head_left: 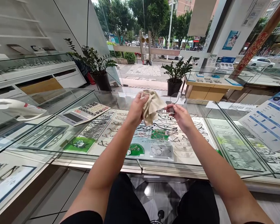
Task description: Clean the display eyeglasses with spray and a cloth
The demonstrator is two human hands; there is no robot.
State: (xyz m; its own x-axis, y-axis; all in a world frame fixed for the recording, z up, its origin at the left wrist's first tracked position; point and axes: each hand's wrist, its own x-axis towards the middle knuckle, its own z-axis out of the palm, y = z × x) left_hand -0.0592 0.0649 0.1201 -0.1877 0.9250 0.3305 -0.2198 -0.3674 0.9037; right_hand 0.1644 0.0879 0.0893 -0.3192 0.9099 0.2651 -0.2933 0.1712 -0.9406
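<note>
Knees in black trousers sit closest, drawn up to the front edge of a glass display counter, which suggests the person is seated at it. Both bare forearms reach forward and up from there, so the hands meet in the air above the glass rather than resting on it. Left hand is closed in a loose fist round a beige cloth, the fabric bunched between thumb and fingers and spilling out to the right, towards the other hand. Right hand is partly closed, thumb and forefinger pinched on a thin-rimmed pair of glasses, the other fingers loosely curled. The grip seems to sit low on the frame, probably to spare the round lens above the fingertips from fingermarks. Cloth and glasses are just beside each other; I cannot tell whether they touch. Under the glass, below the hands, rows of spectacle frames lie flat, with a green card nearer the left. On the counter top to the left a calculator rests, tilted towards the seat. Further off, a potted plant and a second plant stand by the shop window, likely for the light, and beyond the pane lies a street with trees
</note>
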